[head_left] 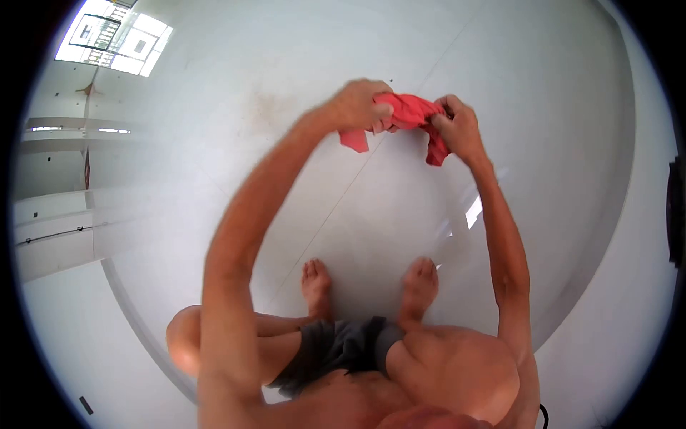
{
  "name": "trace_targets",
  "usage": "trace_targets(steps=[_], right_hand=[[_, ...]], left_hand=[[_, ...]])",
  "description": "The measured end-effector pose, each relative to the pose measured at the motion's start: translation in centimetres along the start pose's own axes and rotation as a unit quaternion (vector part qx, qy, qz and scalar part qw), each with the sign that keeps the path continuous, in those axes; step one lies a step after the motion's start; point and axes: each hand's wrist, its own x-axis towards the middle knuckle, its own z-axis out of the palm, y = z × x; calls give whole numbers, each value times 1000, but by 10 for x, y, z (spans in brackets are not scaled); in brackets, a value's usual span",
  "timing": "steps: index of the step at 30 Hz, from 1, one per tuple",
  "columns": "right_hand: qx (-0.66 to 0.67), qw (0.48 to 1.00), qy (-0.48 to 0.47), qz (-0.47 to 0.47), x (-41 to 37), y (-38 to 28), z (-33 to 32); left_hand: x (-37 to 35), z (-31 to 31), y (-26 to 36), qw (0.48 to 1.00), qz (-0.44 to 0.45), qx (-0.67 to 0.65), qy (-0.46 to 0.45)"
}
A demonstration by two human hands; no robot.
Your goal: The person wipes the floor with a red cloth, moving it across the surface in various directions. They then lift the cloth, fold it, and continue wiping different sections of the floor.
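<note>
A red cloth (409,109) is stretched between my two hands, bunched and seemingly twisted along its middle. Its left end is gripped by my left hand (363,107), with a loose corner hanging below the fingers. My right hand (459,127) is closed around the other end, and a longer flap droops beneath it. Both arms reach forward, holding the cloth above the pale tiled floor (343,193). Folds and fingers hide part of the fabric.
My bare feet (316,286) are on the glossy floor, below the cloth in view. A brownish smudge (270,107) marks the tiles to the left. White walls (607,336) curve along the sides, and a bright window (118,36) is at the upper left.
</note>
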Motion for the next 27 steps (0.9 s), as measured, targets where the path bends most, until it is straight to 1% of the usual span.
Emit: trace_targets(steps=[1, 3, 4, 5, 6, 8, 9, 10, 11, 12, 14, 17, 18, 19, 20, 21, 22, 23, 24, 25, 27], right_hand=[[77, 996, -32, 31, 12, -10, -4], [111, 987, -86, 76, 21, -53, -16], [128, 980, -112, 100, 24, -60, -19], [187, 973, -109, 78, 25, -65, -10], [196, 970, -124, 69, 30, -68, -4], [216, 962, -160, 50, 40, -67, 7], [219, 961, -159, 46, 43, -67, 12], [222, 961, -159, 41, 46, -68, 16], [229, 960, -159, 40, 50, -51, 9], [236, 960, -145, 33, 51, -56, 14], [250, 961, -116, 19, 48, -78, 17], [224, 964, -134, -52, 47, -111, 2], [127, 984, -110, -61, 51, -109, 1], [33, 994, -83, -67, 55, -79, -5], [-65, 994, -52, -72, 71, -72, -3], [-259, 918, 119, -276, 91, -45, -10], [-88, 972, 65, -206, 80, -78, -31], [8, 986, 38, -164, 77, -89, -48], [102, 988, 14, -114, 73, -93, -60], [83, 991, 36, -94, 70, -80, -66], [41, 995, 72, -60, 75, -76, -72]], left_hand=[[-5, -19, 10, 989, 42, 124, 69], [-9, -62, 17, 977, 58, 195, 58], [-11, -72, 23, 982, 37, 177, 55], [-18, -85, 29, 986, 19, 158, 52], [-24, -101, 34, 989, 2, 139, 51], [-32, -118, 36, 991, -2, 132, 32], [-36, -125, 37, 991, -5, 128, 24], [-42, -129, 42, 989, -11, 144, 31], [-31, -119, 49, 986, -21, 160, 34], [-37, -125, 55, 983, -24, 175, 40], [-50, -139, 68, 975, 4, 217, 55], [-71, -151, 97, 960, 48, 260, 93], [-78, -150, 103, 954, 62, 274, 108], [-74, -131, 101, 941, 82, 293, 147], [-83, -137, 105, 949, 106, 220, 202], [-89, -142, 112, 947, 131, 145, 257], [-95, -146, 113, 935, 154, 67, 313], [-94, -148, 104, 920, 135, 102, 354], [-91, -156, 92, 904, 116, 135, 388], [-86, -151, 76, 899, 138, 157, 384], [-91, -144, 61, 906, 113, 81, 400]])
